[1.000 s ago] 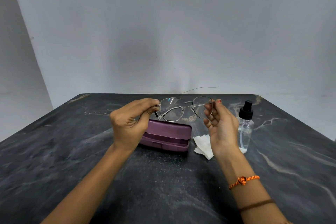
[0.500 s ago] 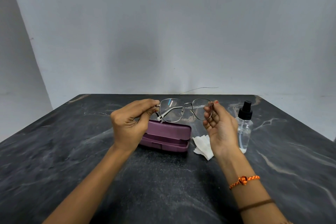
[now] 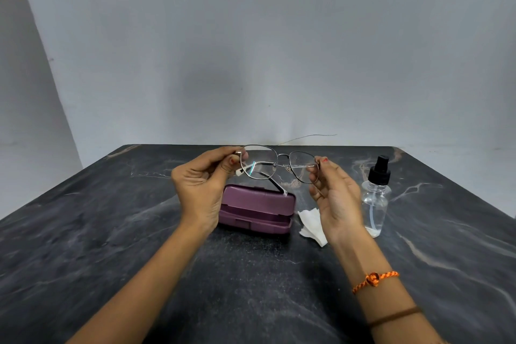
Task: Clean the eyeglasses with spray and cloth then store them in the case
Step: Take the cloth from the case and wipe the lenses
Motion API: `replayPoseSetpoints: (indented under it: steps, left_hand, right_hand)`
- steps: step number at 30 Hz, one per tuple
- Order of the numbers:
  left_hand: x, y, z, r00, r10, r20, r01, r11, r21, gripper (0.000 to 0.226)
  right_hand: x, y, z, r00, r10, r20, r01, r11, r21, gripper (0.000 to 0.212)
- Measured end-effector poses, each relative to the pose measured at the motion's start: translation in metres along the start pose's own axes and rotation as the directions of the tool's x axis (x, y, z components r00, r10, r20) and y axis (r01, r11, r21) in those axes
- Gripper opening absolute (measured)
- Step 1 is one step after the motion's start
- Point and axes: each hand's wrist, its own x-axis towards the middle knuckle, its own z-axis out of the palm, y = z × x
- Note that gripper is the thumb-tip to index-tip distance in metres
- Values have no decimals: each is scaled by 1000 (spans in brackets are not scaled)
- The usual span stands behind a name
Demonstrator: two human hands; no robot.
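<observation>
Thin metal-framed eyeglasses (image 3: 279,162) are held in the air above the purple case (image 3: 257,209), lenses facing me. My left hand (image 3: 205,184) pinches the frame's left corner and my right hand (image 3: 335,195) pinches the right corner. One temple hangs folded down behind the lenses toward the case. The case lies on the table, its lid slightly ajar. A crumpled white cloth (image 3: 311,225) lies just right of the case, partly hidden by my right hand. A clear spray bottle (image 3: 375,198) with a black nozzle stands upright to the right of that hand.
Everything sits on a dark marbled table (image 3: 111,232) that ends at a pale grey wall (image 3: 251,50) behind. A thin wire (image 3: 307,137) runs along the wall just above the table's far edge.
The glasses have tilted, with the left side raised a little, and a temple now hangs down toward the case. Both hands keep their grip and stay nearly in place.
</observation>
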Motion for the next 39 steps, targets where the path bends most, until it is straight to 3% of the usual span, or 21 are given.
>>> replayPoseSetpoints:
  steps: [6, 10, 13, 19, 22, 27, 32, 37, 39]
  left_hand:
    - [5, -3, -2, 957, -283, -58, 265, 939, -221, 9]
    - [7, -10, -9, 904, -424, -62, 373, 850, -371, 40]
    - [6, -15, -11, 870, -490, -56, 415, 788, -455, 48]
    - [10, -21, -17, 853, -522, -1, 455, 743, -491, 39]
    - [10, -18, -21, 841, -539, 57, 496, 722, -483, 6]
    - [11, -18, -40, 806, -574, 147, 575, 699, -424, 49]
    - [10, -8, -79, 817, -562, 133, 569, 746, -345, 50]
    - [11, 4, -130, 812, -583, 8, 551, 763, -339, 50]
    - [10, 6, -146, 788, -613, -52, 558, 748, -361, 31]
  right_hand:
    - [0, 6, 1, 995, 67, 70, -62, 995, -76, 17]
    - [-2, 10, 3, 985, 111, 132, -105, 993, -48, 14]
    - [-4, 12, 5, 979, 122, 163, -116, 992, -47, 16]
    - [-4, 12, 4, 985, 116, 126, -114, 993, -29, 16]
    - [-6, 12, 5, 987, 119, 105, -115, 992, -51, 16]
    - [-9, 6, 8, 986, 107, 129, -102, 994, -47, 12]
    - [-25, 17, 27, 970, 106, 220, -90, 992, -83, 14]
    - [-48, 51, 62, 934, 226, 276, -196, 972, -133, 17]
    - [-56, 68, 75, 933, 263, 247, -225, 959, -173, 18]
